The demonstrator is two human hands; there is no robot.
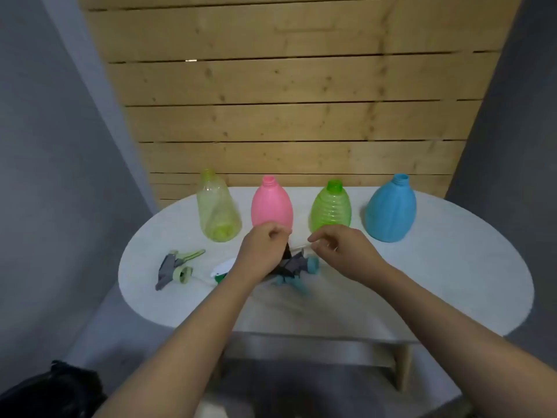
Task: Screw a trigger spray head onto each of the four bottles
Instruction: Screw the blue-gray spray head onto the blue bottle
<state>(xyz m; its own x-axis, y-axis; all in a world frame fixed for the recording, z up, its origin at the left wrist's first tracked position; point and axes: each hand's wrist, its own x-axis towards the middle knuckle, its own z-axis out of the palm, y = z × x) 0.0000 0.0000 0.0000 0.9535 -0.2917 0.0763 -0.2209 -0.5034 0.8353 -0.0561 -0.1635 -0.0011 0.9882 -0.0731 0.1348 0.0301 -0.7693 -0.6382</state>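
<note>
Four open bottles stand in a row at the back of the white table [452, 285]: a clear yellow-green bottle [217, 206], a pink bottle [272, 203], a ribbed green bottle [330, 208] and a blue bottle [391, 208]. My left hand [262, 251] grips a dark spray head [286, 254] lifted just in front of the pink bottle. My right hand [337, 248] pinches its thin clear dip tube [297, 246]. Below them lies a grey-and-blue spray head [301, 267]. A grey and pale green spray head [176, 267] lies at the left, and a white-and-green one [221, 268] is partly hidden by my left wrist.
A wooden slat wall [286, 101] rises right behind the table. Grey walls flank it on both sides. A black object [51, 390] sits on the floor at the lower left. The table's front edge runs below my forearms.
</note>
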